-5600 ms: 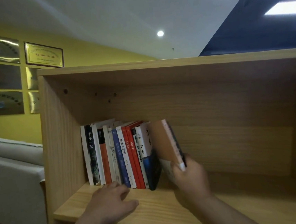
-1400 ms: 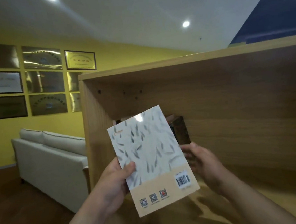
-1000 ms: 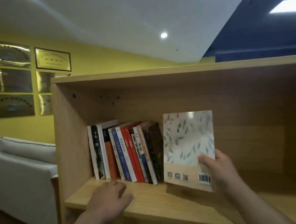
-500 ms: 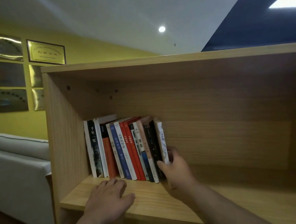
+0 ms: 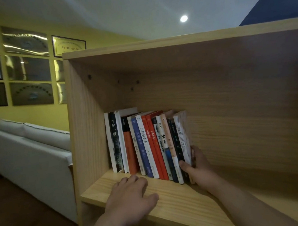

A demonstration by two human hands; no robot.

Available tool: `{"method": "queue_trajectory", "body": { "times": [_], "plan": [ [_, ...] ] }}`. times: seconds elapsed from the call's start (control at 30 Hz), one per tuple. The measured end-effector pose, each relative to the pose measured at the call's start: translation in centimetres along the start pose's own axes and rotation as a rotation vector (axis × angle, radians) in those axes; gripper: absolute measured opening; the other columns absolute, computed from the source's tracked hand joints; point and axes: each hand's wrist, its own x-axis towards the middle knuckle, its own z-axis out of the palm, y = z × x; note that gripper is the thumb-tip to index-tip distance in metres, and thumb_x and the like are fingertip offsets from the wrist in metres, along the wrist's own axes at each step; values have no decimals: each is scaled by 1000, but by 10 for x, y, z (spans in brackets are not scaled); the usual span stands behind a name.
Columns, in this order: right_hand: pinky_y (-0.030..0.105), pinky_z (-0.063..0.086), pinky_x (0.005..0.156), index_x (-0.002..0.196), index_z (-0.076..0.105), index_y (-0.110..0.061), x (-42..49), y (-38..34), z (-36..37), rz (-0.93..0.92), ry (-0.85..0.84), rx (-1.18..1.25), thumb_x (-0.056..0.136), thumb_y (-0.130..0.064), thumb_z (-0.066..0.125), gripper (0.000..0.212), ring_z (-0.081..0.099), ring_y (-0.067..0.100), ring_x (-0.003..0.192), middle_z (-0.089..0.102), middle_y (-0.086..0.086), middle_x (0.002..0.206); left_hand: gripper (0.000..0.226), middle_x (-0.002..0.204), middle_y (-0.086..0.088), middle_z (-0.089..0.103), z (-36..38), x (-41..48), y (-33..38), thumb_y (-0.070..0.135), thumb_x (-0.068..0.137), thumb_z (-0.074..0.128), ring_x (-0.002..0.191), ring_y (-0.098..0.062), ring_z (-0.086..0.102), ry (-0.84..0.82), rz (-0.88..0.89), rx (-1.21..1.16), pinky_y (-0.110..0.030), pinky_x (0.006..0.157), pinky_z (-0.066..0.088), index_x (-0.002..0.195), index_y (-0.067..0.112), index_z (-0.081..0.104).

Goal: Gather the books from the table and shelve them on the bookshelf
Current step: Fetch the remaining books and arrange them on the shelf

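Inside light wooden bookshelf: grips pale leaf-patterned paperback at right end of upright book row with right hand; rests left hand flat, fingers loose, at its front.

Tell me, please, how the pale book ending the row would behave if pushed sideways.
The pale book looks thin and soft-covered, so probably light and bendy. Nothing props its right side but the right hand; it may tip rightward.
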Motion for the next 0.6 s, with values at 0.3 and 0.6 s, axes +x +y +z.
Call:
{"method": "queue_trajectory", "body": {
  "times": [0.3,0.6],
  "plan": [
    [50,50,107,141,35,-49,10,14,-1,-4,-26,-24,81,-52,76,72,58,16,127,57,-11,140,71,94,10,65,-85,64,-4,26,92,62,80,-10,66,510,-72,-409,-34,66,59,150,36,24],
    [47,47,111,152,31,-39,16,19,-2,1,-32,-15,81,-47,79,86,56,15,129,56,-10,142,78,99,-4,66,-115,100,-30,24,86,56,71,-21,67,480,-245,-366,-31,57,56,154,36,18]
  ]
}}
